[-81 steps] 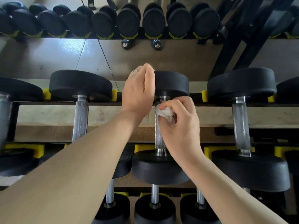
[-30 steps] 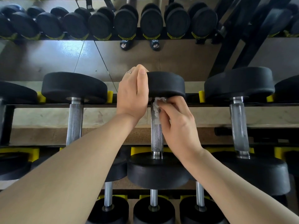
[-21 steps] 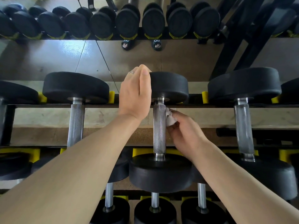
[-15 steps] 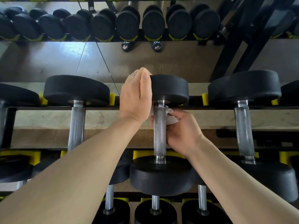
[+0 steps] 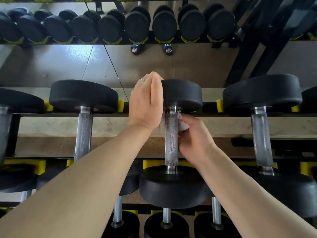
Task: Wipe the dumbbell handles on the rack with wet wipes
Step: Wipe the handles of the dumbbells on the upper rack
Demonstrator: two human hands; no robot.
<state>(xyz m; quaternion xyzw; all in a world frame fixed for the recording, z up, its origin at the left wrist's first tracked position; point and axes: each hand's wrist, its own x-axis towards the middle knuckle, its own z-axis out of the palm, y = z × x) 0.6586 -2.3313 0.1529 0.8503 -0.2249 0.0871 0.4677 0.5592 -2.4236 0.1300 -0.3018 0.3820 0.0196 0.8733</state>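
Item: middle dumbbell [image 5: 171,186], lying across the rack [image 5: 109,115] rails between neighbouring dumbbells [image 5: 84,127], knurled steel handle [image 5: 171,140] exposed. Its far black head [image 5: 182,94] is being steadied by the left hand [image 5: 145,103], fingers curled over the head's left edge, ring visible. A crumpled white wet wipe [image 5: 182,123] is being pinched by the right hand [image 5: 193,141] and pressed against the handle's upper right side. Smaller dumbbells are being stored on the tier below.
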